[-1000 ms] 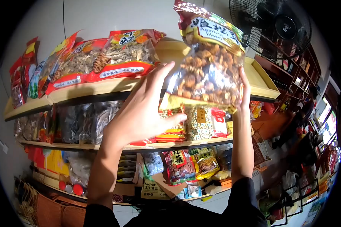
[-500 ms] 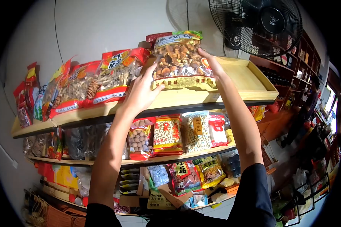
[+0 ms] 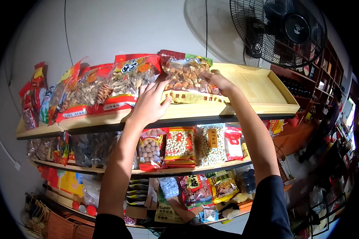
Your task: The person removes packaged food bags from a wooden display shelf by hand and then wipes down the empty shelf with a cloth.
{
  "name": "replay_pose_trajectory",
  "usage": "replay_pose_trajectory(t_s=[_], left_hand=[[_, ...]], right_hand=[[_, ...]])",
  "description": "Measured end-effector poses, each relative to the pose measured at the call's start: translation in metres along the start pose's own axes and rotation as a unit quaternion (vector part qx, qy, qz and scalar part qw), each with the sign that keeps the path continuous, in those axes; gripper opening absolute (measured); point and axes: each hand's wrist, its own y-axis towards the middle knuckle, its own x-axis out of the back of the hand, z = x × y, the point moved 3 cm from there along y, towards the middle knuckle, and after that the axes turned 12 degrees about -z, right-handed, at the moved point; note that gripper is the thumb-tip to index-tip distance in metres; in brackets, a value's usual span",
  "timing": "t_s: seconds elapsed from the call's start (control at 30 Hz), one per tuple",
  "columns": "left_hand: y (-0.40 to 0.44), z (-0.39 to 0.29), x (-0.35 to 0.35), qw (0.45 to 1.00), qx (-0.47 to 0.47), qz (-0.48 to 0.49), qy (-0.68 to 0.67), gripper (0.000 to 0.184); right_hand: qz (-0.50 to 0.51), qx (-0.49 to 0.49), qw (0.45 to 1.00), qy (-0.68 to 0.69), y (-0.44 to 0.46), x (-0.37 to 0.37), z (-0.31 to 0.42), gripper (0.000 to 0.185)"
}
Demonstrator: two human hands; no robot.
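Note:
A clear bag of dried mushrooms (image 3: pixel 184 77), with a yellow printed band at its bottom, leans back on the top wooden shelf (image 3: pixel 263 85). My right hand (image 3: pixel 221 82) grips its right side, fingers bent over the front. At the bag's lower left corner is my left hand (image 3: pixel 150 104), its fingers stretched out and the thumb apart; the fingertips lie against or just in front of the bag. Left of it stands a red-topped bag of dried mushrooms (image 3: pixel 132 77), close to my left fingers.
More red bags of dried goods (image 3: pixel 85 89) line the top shelf's left part. On the shelf below are a bag of round nuts (image 3: pixel 150 149) and a bag of cashews (image 3: pixel 180 143). A black fan (image 3: pixel 295 28) hangs at upper right. A person (image 3: pixel 323 119) stands in the right background.
The mushroom bag has come down and back onto the shelf, its top tilting rearward. My right hand has moved down with it, and my left fingers have straightened.

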Motion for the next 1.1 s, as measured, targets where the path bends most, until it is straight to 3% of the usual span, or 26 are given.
replay_pose_trajectory(t_s=[0.03, 0.23, 0.27, 0.57, 0.73, 1.1], left_hand=[[0.0, 0.0, -0.001, 1.0, -0.012, -0.001, -0.003, 0.048], [-0.003, -0.001, -0.006, 0.999, -0.028, 0.011, 0.023, 0.048], [-0.003, 0.0, -0.008, 0.998, -0.037, 0.017, 0.043, 0.049], [-0.007, 0.007, -0.012, 0.999, -0.037, 0.023, 0.026, 0.041], [-0.005, 0.009, -0.008, 0.997, 0.019, 0.077, -0.004, 0.043], [-0.007, 0.018, -0.014, 0.998, 0.047, 0.049, 0.009, 0.045]], right_hand=[[-0.066, -0.017, 0.998, -0.013, -0.01, -0.002, 0.003, 0.048], [-0.016, 0.102, 0.995, -0.009, 0.0, 0.002, 0.001, 0.042], [-0.038, 0.126, 0.989, -0.066, 0.001, 0.005, 0.002, 0.038], [-0.051, 0.186, 0.977, -0.096, 0.01, 0.008, -0.008, 0.025], [-0.068, 0.186, 0.972, -0.129, 0.023, 0.013, -0.017, 0.03], [-0.089, 0.197, 0.969, -0.117, 0.032, 0.02, -0.022, 0.041]])
